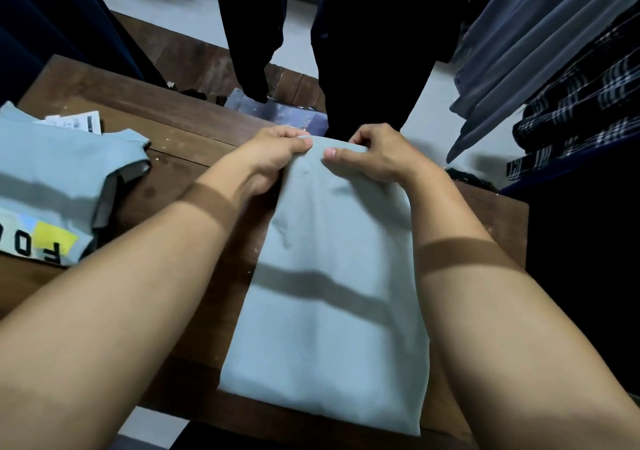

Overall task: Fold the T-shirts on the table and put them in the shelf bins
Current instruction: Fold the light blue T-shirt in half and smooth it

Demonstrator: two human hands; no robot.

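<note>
Now | left hand, right hand pinch T-shirt edge | second shirt (reads "FO")

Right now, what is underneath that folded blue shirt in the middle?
The folded shirt lies on the wooden table, which shows along both sides. Anything directly beneath is covered by cloth.

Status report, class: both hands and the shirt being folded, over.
Hands: left hand and right hand pinch far edge of pale blue T-shirt. Shirt folded lengthwise, lying on table. Printed shirt apart at left, not in the way.
</note>
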